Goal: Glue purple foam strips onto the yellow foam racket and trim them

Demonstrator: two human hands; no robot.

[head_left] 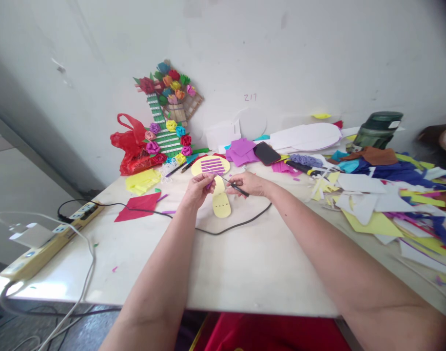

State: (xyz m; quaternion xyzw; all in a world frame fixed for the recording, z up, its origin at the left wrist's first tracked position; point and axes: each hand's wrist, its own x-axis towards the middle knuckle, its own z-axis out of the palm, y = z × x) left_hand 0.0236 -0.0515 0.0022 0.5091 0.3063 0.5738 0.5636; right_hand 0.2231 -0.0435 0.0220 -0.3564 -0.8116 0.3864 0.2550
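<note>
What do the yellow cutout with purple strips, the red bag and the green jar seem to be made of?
Yellow cutout: matte card or thin foam, I can't tell which; flat, even colour, clean-cut edges.
Red bag: thin, shiny plastic, judging by its creases and loop handle.
Green jar: glossy, seemingly see-through plastic or glass; the look suits both.
</note>
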